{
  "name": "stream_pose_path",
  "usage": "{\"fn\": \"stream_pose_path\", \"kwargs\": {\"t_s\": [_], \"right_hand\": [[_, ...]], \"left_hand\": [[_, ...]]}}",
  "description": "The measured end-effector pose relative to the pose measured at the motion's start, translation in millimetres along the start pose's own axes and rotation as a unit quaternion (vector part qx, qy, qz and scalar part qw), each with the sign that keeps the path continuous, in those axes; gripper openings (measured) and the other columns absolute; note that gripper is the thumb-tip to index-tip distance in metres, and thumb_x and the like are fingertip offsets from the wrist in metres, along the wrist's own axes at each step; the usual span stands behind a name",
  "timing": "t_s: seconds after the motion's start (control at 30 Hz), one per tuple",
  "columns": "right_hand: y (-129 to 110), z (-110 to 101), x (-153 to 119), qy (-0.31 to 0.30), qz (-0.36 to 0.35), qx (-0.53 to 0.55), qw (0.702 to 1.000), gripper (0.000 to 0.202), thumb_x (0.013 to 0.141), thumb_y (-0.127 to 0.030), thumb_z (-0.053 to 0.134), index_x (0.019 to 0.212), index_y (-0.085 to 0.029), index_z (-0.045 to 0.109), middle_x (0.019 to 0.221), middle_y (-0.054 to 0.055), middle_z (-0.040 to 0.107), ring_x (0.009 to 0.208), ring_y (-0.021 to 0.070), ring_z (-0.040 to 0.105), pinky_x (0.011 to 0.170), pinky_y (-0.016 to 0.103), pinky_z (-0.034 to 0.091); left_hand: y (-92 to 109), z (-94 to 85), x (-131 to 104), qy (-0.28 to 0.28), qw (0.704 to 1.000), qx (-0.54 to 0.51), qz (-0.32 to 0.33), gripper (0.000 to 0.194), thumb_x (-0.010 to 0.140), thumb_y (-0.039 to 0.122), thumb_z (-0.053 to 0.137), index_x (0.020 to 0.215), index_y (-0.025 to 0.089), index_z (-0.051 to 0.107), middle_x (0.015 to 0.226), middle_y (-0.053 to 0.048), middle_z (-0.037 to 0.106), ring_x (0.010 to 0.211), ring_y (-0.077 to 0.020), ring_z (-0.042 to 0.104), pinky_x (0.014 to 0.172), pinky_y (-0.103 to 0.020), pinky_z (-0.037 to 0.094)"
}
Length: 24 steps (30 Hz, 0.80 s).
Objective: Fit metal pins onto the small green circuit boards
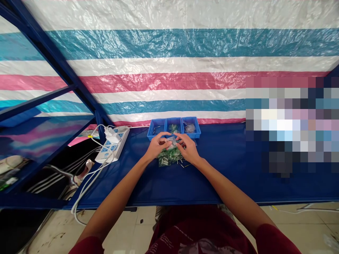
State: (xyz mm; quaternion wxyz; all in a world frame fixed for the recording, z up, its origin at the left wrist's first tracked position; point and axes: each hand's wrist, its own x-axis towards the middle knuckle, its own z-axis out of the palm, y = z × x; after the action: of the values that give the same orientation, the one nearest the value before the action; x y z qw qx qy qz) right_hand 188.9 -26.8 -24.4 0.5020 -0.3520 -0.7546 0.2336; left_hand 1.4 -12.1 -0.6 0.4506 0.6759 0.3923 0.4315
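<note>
Left hand [156, 146] and right hand [189, 148] are both pinching a small clear bag [172, 140] between them, green packets [171, 155] right underneath, blue bins [195, 135] just beyond, probably for easy reach.

Blue table [222, 158], white power strip [108, 148], three blue bins [193, 135], heap of seemingly bagged parts [169, 156]

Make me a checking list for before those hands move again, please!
1. Left hand on the small clear bag: ok.
2. Right hand gripping firmly: cannot tell; its fingers are at the bag.
3. Bag sealed: cannot tell, too small.
4. Three blue bins just beyond the hands: ok.
5. Pile of green packets tidy: not ok; loose thin pieces lie at its edge.
6. White cables away from both hands: ok, off to the left.
</note>
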Motion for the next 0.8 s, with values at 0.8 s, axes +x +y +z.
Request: {"fn": "stream_pose_path", "kwargs": {"t_s": [0.8], "right_hand": [[-2, 1, 4, 0.005, 0.073, 0.056, 0.996, 0.027, 0.089, -0.045, 0.055, 0.08, -0.02, 0.061, 0.078, 0.003, 0.058, 0.068, 0.0144, 0.055, 0.059, 0.026, 0.045]], "left_hand": [[3, 0.6, -2, -0.024, 0.999, 0.048, 0.006, 0.039, 0.08, 0.047, 0.067, 0.062, 0.013, 0.067, 0.052, -0.002, 0.06, 0.047, -0.011, 0.053, 0.047, -0.021, 0.041]]}}
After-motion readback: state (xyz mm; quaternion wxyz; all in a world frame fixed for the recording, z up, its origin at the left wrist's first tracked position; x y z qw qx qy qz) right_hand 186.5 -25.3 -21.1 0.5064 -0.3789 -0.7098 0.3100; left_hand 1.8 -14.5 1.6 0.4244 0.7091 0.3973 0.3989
